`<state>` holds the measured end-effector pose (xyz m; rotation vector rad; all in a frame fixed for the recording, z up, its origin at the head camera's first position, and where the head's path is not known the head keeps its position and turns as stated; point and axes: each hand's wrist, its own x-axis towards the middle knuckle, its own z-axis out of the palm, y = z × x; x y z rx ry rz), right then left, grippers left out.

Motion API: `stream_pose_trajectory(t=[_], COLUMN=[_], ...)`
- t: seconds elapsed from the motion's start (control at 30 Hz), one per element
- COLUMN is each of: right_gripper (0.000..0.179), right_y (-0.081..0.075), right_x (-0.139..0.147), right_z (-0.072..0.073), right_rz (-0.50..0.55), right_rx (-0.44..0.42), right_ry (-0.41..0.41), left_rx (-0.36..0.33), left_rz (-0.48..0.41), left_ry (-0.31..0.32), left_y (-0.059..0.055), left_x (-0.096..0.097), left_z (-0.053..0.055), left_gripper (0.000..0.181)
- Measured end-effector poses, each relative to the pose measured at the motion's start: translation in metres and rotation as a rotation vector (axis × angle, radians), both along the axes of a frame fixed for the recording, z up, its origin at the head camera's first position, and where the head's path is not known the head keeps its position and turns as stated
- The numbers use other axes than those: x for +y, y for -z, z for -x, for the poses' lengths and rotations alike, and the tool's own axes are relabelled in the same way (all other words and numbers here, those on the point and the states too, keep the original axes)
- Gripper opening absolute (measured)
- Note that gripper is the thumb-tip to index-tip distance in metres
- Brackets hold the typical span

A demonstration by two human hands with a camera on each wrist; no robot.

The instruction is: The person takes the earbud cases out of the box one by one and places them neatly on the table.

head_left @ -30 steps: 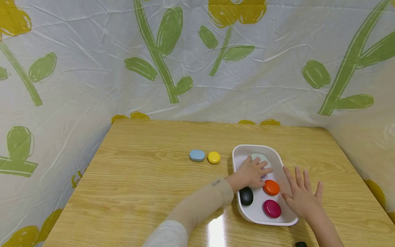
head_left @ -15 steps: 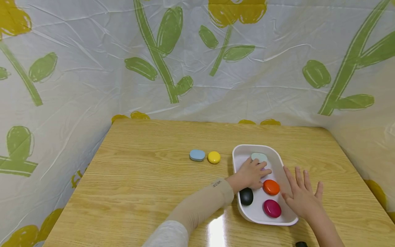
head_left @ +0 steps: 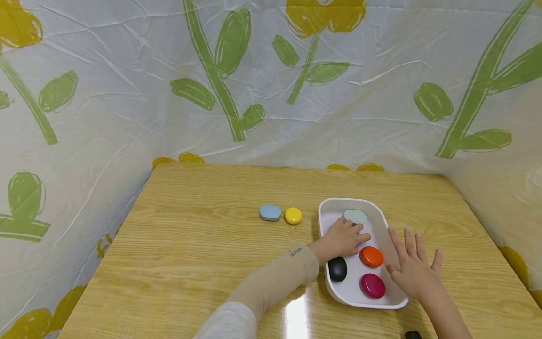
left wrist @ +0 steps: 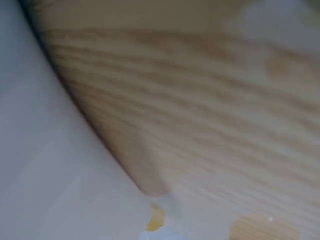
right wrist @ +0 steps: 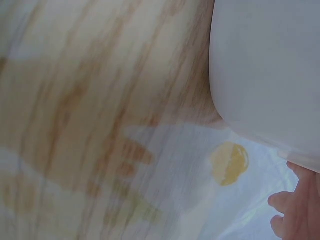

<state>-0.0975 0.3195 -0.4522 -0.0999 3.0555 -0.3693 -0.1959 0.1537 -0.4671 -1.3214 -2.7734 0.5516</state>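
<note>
My left hand reaches into a white plastic bin, its fingers curved down over a purple piece that they mostly hide. Just beyond the fingertips lies a pale green oval piece. Nearer in the bin are an orange round piece, a black rounded piece and a dark pink round piece. My right hand has its fingers spread at the bin's right rim; its fingers meet the rim in the right wrist view. The left wrist view shows the bin's outer wall, without the hand.
Left of the bin, a blue oval piece and a yellow round piece lie side by side on the wooden table. A small black object shows at the bottom edge. Flower-printed sheeting closes off the back and sides.
My left fingers have drawn in a little and lowered, uncovering more of the pale green piece. The purple that showed between them is now almost hidden. My right hand has stayed in place.
</note>
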Motion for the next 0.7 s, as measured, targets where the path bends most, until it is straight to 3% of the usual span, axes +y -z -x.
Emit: stream_pose_trajectory(t=[0.23,0.4,0.57,0.7], right_gripper=[0.084,0.083,0.083,0.083], right_y=[-0.001,-0.002,-0.003,-0.004], right_x=[-0.001,-0.001,-0.001,-0.001], right_z=[-0.001,-0.001,-0.001,0.0], right_rz=[0.009,0.006,0.015,0.016], right_rx=[-0.007,-0.008,-0.004,-0.007], right_ry=[0.001,0.0,-0.003,-0.007], left_rx=[0.012,0.056,0.025,-0.003], left_rz=[-0.071,-0.132,-0.232,-0.319], left_ry=[0.033,0.019,-0.035,-0.105], left_y=[-0.013,-0.035,-0.057,-0.063], left_x=[-0.008,-0.022,-0.054,-0.089], left_z=[0.004,0.011,0.021,0.029], left_gripper=[0.043,0.043,0.04,0.039])
